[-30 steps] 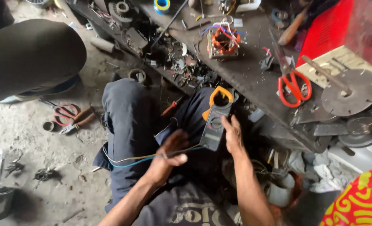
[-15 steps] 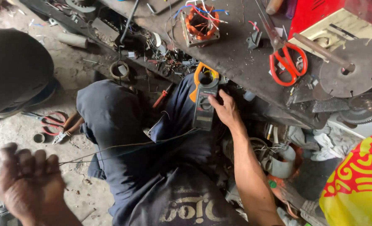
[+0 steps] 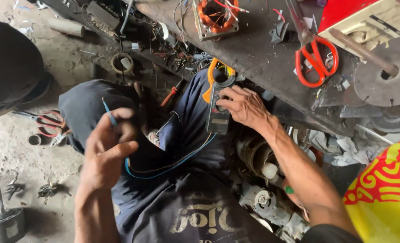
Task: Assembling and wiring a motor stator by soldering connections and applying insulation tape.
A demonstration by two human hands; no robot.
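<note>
Centre frame, the right hand (image 3: 245, 108) closes its grip on the clamp meter (image 3: 218, 101), resting on the knee below the counter (image 3: 258, 49). Lower left, the left hand (image 3: 107, 148) pinches a blue wire (image 3: 164, 165) (not yet inside the clamp).

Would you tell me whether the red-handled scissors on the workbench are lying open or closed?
Closed. The red-handled scissors lie flat on the workbench, the two handle loops close together and the blades together as one.

bare forearms, dark blue trousers (image 3: 182, 148)
</note>
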